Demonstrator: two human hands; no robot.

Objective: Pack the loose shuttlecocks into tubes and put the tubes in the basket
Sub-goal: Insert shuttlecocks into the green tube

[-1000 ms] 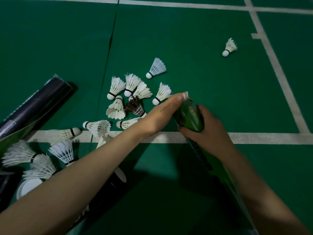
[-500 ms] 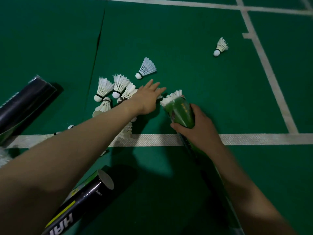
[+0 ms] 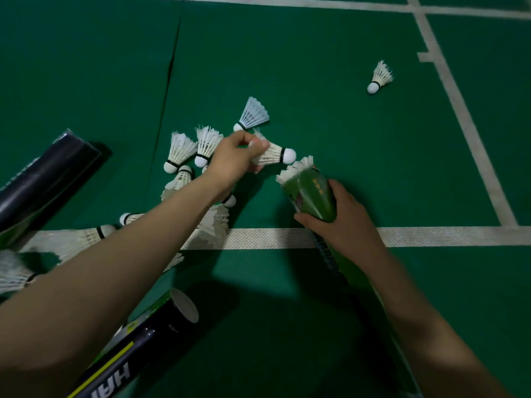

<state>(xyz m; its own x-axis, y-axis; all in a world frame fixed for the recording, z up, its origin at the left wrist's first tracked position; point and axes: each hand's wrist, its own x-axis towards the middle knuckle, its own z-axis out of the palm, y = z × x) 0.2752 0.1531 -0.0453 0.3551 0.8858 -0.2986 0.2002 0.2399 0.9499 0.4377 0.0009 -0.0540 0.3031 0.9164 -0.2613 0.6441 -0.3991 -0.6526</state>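
Feeding one more shuttlecock into the green tube

The court floor [image 3: 344, 139] carries everything: two black tubes [image 3: 138, 343] lie toward its near-left side, and no basket shows. The right hand [image 3: 347, 225] wraps around the green tube [image 3: 311, 196] just beyond the white line [image 3: 431, 236], with its mouth tilted up and a feather skirt [image 3: 296, 168] poking out. The left hand [image 3: 232, 159] pinches a shuttlecock [image 3: 275, 155] by its feathers, cork toward that mouth, close beside it but apart. The step likely goes best with the tube held steady, the cork centred in the seated skirt, a light pinch that spares the feathers, and a straight push. The loose pile [image 3: 184, 150] lies around the left wrist. A lone shuttlecock [image 3: 379, 77] sits well apart, far right.
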